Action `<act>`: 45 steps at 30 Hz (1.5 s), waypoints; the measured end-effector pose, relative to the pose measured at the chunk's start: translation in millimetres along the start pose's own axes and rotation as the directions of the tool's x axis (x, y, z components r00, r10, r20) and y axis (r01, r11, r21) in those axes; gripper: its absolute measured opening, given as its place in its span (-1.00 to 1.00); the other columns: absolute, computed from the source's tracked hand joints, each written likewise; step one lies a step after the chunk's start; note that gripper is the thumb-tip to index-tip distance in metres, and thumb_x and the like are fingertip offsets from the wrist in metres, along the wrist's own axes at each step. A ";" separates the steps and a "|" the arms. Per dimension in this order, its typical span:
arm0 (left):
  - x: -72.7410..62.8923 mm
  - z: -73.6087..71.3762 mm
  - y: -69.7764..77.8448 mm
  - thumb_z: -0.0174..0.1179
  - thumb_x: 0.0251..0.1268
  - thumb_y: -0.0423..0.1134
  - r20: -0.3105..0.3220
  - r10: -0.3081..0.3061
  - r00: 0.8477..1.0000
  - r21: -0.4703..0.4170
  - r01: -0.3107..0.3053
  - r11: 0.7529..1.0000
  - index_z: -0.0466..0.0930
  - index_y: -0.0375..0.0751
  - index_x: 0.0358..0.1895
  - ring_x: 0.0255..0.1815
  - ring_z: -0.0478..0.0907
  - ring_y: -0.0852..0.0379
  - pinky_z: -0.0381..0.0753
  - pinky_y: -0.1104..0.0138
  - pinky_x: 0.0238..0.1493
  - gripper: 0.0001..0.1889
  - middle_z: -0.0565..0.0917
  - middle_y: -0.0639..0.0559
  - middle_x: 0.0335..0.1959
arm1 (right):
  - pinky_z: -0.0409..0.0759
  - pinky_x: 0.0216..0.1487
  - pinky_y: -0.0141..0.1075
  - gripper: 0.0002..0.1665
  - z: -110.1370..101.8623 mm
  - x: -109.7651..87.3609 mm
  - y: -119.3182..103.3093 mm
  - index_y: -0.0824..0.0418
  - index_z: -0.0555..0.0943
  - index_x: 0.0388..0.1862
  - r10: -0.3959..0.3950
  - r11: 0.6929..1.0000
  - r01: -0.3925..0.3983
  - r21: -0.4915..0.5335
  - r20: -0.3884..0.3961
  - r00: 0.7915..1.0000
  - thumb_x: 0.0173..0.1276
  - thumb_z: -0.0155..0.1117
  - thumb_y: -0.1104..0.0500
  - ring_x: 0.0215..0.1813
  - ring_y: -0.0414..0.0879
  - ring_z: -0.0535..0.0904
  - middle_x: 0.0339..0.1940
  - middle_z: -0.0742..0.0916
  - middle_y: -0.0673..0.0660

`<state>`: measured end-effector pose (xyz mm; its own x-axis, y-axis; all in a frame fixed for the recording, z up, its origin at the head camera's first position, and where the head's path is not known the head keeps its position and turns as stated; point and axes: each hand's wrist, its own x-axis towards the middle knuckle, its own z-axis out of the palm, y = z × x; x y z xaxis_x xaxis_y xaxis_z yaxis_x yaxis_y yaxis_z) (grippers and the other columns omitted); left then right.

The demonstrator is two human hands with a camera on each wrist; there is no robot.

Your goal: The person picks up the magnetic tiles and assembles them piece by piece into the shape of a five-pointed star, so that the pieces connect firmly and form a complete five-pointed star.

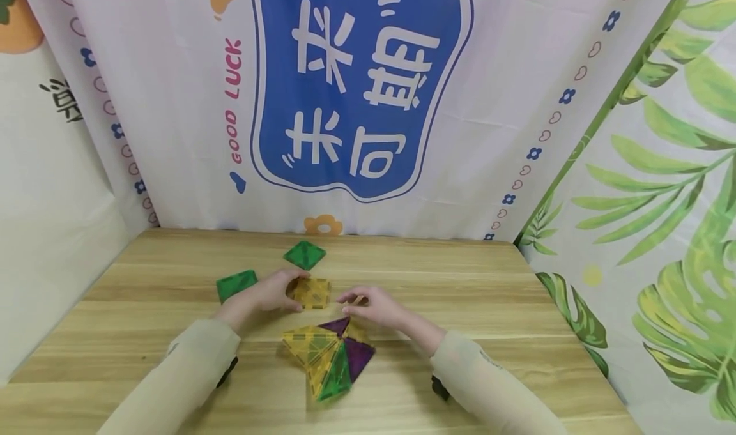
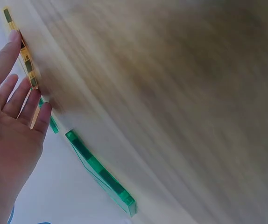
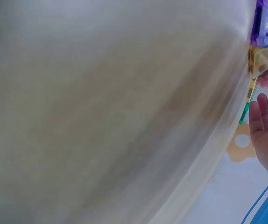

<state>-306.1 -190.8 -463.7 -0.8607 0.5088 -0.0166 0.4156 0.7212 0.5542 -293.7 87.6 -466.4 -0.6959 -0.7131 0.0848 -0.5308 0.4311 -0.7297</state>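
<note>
On the table lies a yellow square magnetic tile. My left hand is at its left side, thumb by the near corner and fingertips by the far one; in the left wrist view the fingers are fairly straight beside the tile's thin edge. My right hand hovers to the right of that tile, fingers loosely bent and holding nothing. Nearer to me stands a raised shape of joined tiles, with yellow triangles, a green triangle and purple triangles; its far side is partly hidden.
A green tile lies left of my left hand, partly covered by it. Another green tile, diamond-shaped from here, is farther back. The wooden table ends at a printed cloth behind; a leaf-patterned cloth hangs at the right.
</note>
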 end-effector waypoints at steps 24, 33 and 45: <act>0.3 2.5 6.5 0.48 -0.10 -0.31 -0.077 0.082 0.994 0.031 -0.080 0.996 0.33 -0.23 0.29 0.32 0.30 -0.18 0.27 -0.05 0.32 -0.22 0.40 -0.16 0.29 | 0.60 -0.05 -0.32 -0.60 -2.7 36.5 7.8 0.21 0.53 0.16 0.238 0.965 -0.224 0.137 -0.093 0.967 0.36 0.21 0.16 -0.07 -0.10 0.62 -0.08 0.70 0.08; 0.5 1.8 8.2 0.47 -0.10 -0.35 -0.081 0.139 0.987 0.046 -0.136 0.990 0.35 -0.25 0.27 0.21 0.40 -0.16 0.40 -0.01 0.23 -0.24 0.42 -0.16 0.26 | 0.65 -0.25 -0.27 -0.71 3.3 51.9 4.5 0.27 0.55 0.04 0.330 0.913 -0.291 0.285 -0.101 0.939 0.37 0.18 0.24 -0.26 0.00 0.67 -0.26 0.74 0.19; 4.8 -4.6 11.9 0.43 -0.07 -0.41 -0.068 0.077 0.995 -0.063 -0.081 0.995 0.32 -0.18 0.30 -0.08 0.49 -0.02 0.57 0.14 -0.08 -0.24 0.37 -0.18 0.20 | 0.68 -0.18 -0.20 -0.69 5.0 53.3 10.6 0.46 0.49 0.06 0.366 0.798 -0.259 0.544 -0.096 0.926 0.34 0.11 0.43 -0.30 0.05 0.69 -0.29 0.69 0.34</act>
<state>-306.6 -182.0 -453.4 -0.8443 0.5296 0.0823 0.4646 0.6468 0.6048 -334.0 51.4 -473.0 -0.8846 -0.4496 -0.1237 0.0201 0.2283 -0.9734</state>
